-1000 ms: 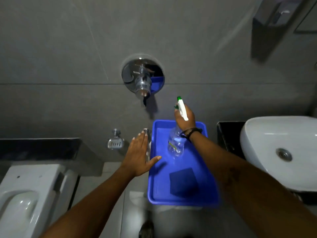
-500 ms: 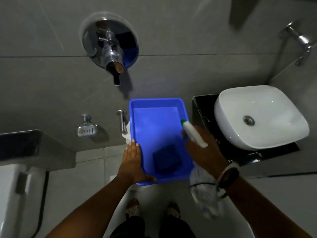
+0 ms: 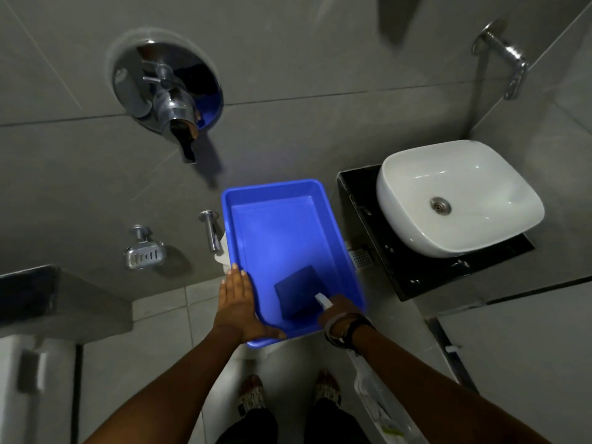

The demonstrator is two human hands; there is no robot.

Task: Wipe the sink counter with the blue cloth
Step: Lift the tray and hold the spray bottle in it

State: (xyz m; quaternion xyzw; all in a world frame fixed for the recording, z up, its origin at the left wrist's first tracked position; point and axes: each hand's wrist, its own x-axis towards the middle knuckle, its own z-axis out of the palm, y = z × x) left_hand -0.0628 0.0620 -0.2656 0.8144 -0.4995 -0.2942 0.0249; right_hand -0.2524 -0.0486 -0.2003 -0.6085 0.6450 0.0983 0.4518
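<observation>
The blue cloth [image 3: 299,294] lies folded, dark blue, in the near part of a blue plastic tub [image 3: 272,187]. My left hand [image 3: 238,302] grips the tub's near left edge, fingers along the rim and thumb under the front. My right hand [image 3: 339,310] is at the tub's near right corner, shut on a clear spray bottle [image 3: 374,402]; its white nozzle points over the cloth and its body hangs under my forearm. To the right, the white sink basin [image 3: 458,197] sits on a black counter [image 3: 355,200].
A chrome wall tap [image 3: 166,91] juts out above the tub. A soap dish [image 3: 144,251] and a small spout [image 3: 209,229] are on the wall to its left. The basin tap [image 3: 506,56] is top right, a toilet [image 3: 19,379] at the left edge.
My left hand has taken hold of the tub's left edge. My right hand has carried the spray bottle out of the tub and down to its near right corner.
</observation>
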